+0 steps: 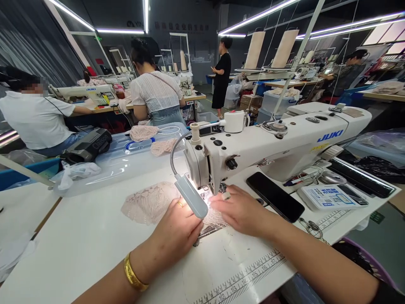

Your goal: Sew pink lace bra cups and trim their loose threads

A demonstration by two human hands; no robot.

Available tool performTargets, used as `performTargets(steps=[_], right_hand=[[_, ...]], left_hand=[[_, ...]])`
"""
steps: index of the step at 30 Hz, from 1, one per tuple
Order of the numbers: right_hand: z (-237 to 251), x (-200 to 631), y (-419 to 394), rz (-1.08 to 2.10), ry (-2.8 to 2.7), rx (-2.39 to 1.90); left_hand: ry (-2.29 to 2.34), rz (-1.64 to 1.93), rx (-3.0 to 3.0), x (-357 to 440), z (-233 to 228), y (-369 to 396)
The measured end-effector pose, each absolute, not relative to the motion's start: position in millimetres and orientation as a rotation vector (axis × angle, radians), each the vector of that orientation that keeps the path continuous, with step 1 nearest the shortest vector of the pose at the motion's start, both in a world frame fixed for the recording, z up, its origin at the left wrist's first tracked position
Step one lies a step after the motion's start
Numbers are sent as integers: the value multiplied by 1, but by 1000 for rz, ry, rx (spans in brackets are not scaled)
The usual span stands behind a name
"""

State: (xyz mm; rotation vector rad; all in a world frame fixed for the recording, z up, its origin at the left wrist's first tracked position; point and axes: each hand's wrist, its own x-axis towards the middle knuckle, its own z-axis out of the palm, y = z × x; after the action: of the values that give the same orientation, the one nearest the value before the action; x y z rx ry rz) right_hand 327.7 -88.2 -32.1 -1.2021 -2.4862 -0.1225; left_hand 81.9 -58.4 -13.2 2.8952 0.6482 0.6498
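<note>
A pale pink lace piece [148,203] lies on the white table and runs under the head of a JUKI sewing machine [253,145]. My left hand [179,226], with a ring on one finger, is closed on the lace left of the needle area; a clip-on lamp head [193,198] hides some of its fingertips. On the right of the needle, my right hand [245,211] has its fingers bent onto the lace's near edge, close to the presser area. Bright lamplight washes out the needle and the stitching spot.
Right of my hands lie a black phone [275,196] and a white boxed device [332,196]. A printed ruler [249,274] follows the table's front edge. Behind stands a clear plastic bin [117,169] with lace pieces. Several people work farther back.
</note>
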Motion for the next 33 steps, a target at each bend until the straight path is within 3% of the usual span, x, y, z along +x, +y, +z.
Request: performTargets(steps=[4, 33], right_hand=[[-34, 316, -95, 31, -2577, -1162], [-42, 319, -90, 25, -2530, -1237]], left_hand=[[660, 544, 2896, 80, -15, -58], [742, 484, 2937, 80, -16, -56]])
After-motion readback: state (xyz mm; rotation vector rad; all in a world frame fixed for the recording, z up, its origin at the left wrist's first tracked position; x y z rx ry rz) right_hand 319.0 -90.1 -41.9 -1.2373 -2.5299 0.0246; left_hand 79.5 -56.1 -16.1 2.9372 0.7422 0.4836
